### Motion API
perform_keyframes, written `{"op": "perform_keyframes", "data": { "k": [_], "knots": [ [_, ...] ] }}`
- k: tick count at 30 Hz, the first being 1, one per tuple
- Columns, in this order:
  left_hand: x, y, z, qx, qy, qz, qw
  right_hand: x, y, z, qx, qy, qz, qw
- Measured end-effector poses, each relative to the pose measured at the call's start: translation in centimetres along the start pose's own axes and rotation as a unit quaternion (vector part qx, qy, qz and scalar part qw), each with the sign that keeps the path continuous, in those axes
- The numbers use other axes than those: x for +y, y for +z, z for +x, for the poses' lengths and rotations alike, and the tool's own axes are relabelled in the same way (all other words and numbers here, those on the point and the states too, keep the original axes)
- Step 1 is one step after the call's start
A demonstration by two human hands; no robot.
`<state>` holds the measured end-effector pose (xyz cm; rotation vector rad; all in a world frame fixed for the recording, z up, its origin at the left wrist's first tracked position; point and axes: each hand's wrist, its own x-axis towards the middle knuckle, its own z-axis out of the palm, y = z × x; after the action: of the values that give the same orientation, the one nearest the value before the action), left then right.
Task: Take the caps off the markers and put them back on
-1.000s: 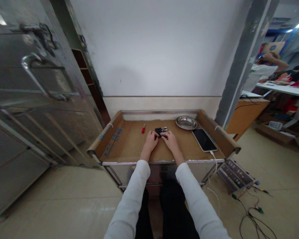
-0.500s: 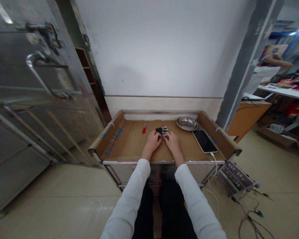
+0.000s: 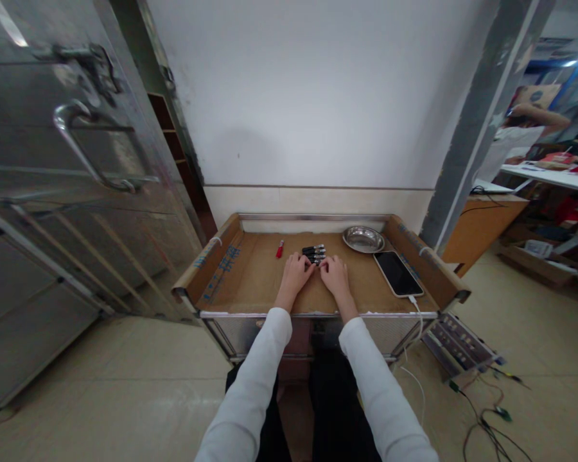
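Note:
Several black-sleeved pieces with silvery ends, apparently crocodile clips (image 3: 313, 249), lie side by side in a row on the cardboard-lined cart top (image 3: 255, 282). At the near end of the row my left hand (image 3: 295, 277) has its fingers curled and closed on the nearest black clip, which is mostly hidden by them. My right hand (image 3: 335, 276) is beside it, its bent fingers together at the silvery ends; whatever they pinch is too small to make out. A single red clip (image 3: 280, 249) with a silvery end lies apart, to the left of the row.
A round metal dish (image 3: 363, 239) stands at the back right. In front of it lies a phone (image 3: 397, 274) with a white cable running over the cart's edge. Cardboard side walls (image 3: 424, 263) bound the top. An electrical box (image 3: 462, 346) with leads sits on the floor at right.
My right hand has shifted slightly to the right, so a small gap shows between both hands' fingertips. My left hand stays at the row. The view has moved slightly.

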<state>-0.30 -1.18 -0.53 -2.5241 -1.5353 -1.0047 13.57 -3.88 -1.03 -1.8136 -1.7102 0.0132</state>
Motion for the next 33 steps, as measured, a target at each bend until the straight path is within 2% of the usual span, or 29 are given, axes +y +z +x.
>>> {"op": "perform_keyframes", "data": {
  "k": [4,15,18,21,23,28,33],
  "knots": [
    [0.1,0.0,0.0,-0.012,0.006,0.003,1.0,-0.1,-0.2,-0.1,-0.017,0.011,-0.008,1.0],
    [0.5,-0.3,0.1,-0.009,-0.034,0.03,0.999,-0.1,-0.2,0.0,-0.024,0.018,0.002,1.0],
    [0.6,-0.8,0.1,0.041,-0.097,0.046,0.993,-0.2,-0.3,-0.1,-0.021,0.009,0.015,1.0],
    [0.3,-1.0,-0.1,0.138,-0.215,0.061,0.965,-0.4,-0.5,-0.2,-0.039,-0.03,0.044,0.998],
    [0.0,-0.7,-0.2,0.173,-0.251,0.057,0.951,-0.6,-0.6,-0.2,-0.058,-0.062,0.06,0.995],
    [-0.4,0.1,-0.5,0.149,-0.221,0.04,0.963,-0.6,-0.6,-0.2,-0.077,-0.08,0.056,0.992],
    [-0.2,-0.4,-0.4,0.135,-0.255,0.066,0.955,-0.5,-0.5,-0.2,-0.074,-0.079,0.063,0.992]
  ]
}}
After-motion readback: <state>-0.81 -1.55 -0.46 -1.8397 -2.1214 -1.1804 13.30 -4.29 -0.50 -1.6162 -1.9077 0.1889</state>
